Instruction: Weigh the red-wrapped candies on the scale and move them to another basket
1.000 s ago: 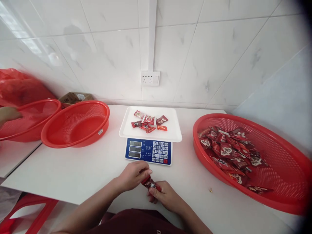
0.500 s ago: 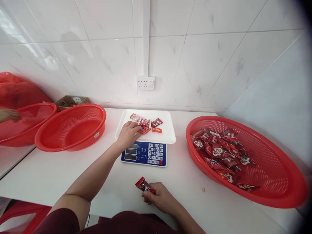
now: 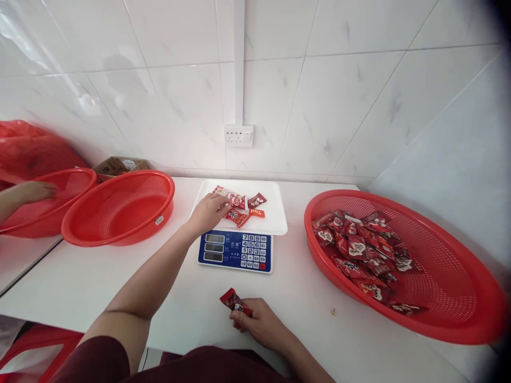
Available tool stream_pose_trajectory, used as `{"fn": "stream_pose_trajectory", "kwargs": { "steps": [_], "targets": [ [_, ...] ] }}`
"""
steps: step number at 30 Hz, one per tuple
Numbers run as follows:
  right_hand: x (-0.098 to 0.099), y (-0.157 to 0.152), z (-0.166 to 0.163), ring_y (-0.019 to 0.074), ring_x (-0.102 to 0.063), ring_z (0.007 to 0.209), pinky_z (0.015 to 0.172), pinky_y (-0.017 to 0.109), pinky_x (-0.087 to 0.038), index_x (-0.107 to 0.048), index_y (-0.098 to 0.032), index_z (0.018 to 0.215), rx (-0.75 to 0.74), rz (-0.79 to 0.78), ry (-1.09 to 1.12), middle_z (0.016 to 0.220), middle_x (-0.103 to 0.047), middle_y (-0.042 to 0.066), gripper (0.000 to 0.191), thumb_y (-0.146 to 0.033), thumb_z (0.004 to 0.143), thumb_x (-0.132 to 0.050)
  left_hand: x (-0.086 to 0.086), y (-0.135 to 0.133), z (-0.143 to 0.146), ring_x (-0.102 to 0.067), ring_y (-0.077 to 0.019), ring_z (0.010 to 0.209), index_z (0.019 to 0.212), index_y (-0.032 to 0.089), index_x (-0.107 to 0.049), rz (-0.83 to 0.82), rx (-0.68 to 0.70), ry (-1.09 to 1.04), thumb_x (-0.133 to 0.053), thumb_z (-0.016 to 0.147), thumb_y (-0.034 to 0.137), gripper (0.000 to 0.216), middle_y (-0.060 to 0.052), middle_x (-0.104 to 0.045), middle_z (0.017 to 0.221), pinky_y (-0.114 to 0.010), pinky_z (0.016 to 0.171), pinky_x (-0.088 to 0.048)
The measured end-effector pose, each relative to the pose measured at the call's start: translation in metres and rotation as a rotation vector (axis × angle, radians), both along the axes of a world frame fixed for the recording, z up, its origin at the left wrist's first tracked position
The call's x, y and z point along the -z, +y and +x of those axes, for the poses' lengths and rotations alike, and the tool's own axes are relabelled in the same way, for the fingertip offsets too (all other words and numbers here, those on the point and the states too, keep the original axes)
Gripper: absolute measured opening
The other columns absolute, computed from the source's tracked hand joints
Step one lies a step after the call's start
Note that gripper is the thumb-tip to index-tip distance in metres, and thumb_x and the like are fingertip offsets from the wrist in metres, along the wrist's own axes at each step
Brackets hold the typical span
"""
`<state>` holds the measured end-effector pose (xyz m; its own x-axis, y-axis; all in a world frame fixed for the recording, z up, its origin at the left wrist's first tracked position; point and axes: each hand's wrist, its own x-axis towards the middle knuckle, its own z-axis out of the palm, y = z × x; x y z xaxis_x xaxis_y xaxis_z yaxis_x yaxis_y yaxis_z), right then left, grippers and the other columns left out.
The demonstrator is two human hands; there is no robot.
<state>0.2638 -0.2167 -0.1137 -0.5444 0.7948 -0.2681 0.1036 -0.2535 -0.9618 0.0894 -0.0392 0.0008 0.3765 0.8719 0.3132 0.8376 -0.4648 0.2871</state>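
My left hand is over the white weighing tray, its fingers stretched and bent down at the small packets there; the fingertips are partly hidden. Below them lies a red snack packet, beside a red-and-white packet, a dark red packet, an orange-red packet and a pink packet. The tray sits on a blue digital scale with keys and displays. Nearer my body, my right hand is closed around a dark red snack packet, one end sticking out.
To the right stands a red perforated basket holding many packets. Another red basket is at left, with a cardboard box behind. Another person's hand reaches over a further basket. A socket is on the wall.
My left hand has drawn slightly up and left; the red packet under its fingers now lies more exposed on the tray. The other person's hand has moved right. My right hand barely moves.
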Motion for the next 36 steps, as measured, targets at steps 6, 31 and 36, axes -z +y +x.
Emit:
{"fn": "stream_pose_trajectory", "kwargs": {
  "steps": [6,31,36],
  "targets": [
    [-0.001,0.0,0.001,0.0159,-0.055,0.058,0.06,0.029,-0.043,-0.057,-0.014,0.07,0.042,-0.044,0.007,0.064,-0.057,0.003,0.042,-0.056,0.075,-0.054,-0.004,0.027,-0.011,-0.055,-0.0252,0.098,0.095,0.018,-0.065,-0.121,-0.132,0.13,-0.048,0.079,0.023,0.024,-0.008,-0.066,0.1,-0.035,0.082,-0.044],
    [-0.004,0.0,0.001,0.0166,-0.055,0.057,0.058,0.031,-0.044,-0.06,-0.019,0.071,0.08,-0.038,-0.012,0.067,-0.06,0.003,0.034,-0.051,0.078,-0.054,-0.013,0.009,-0.03,-0.058,-0.0133,0.075,0.094,0.022,-0.058,-0.083,-0.174,-0.214,-0.048,0.071,0.011,0.028,-0.003,-0.059,0.098,-0.026,0.071,-0.047],
    [-0.002,0.0,0.001,0.0164,-0.055,0.056,0.057,0.03,-0.044,-0.061,-0.019,0.072,0.074,-0.036,-0.013,0.068,-0.06,0.003,0.033,-0.051,0.078,-0.054,-0.019,0.005,-0.032,-0.058,-0.0143,0.078,0.098,0.021,-0.057,-0.1,-0.177,-0.232,-0.047,0.073,0.013,0.028,-0.002,-0.063,0.099,-0.027,0.073,-0.047]
  ]
}}
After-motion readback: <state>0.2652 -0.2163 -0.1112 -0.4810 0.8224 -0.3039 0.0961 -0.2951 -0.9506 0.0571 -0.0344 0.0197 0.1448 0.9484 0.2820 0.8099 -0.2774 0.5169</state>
